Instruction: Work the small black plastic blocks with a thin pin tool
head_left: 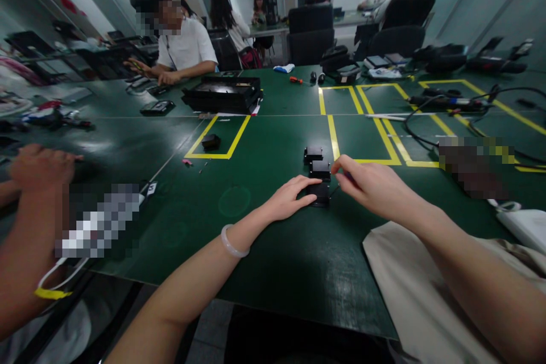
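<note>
"Touching what, the left hand (290, 199)?"
"The nearest black block (323, 195), just at its thumb and fingers, which stand apart; I can't tell whether they grip."
"And the right hand (356, 182)?"
"Close beside the blocks, fingers bent; whether they pinch anything, I can't tell."
"Shapes?"
"Boxy. The middle block (319, 168) and far block (313, 153) line up beyond, on the smooth, glossy green worktop (298, 261)."

From my end I count two working hands, one left hand (290, 196) and one right hand (362, 182), with three small black boxes (319, 168) by them. I also get one dark block (210, 141), one big black case (226, 94), one orange screwdriver (296, 80), one pale bracelet (232, 243) and one beige cloth (396, 273) on this desk side.
</note>
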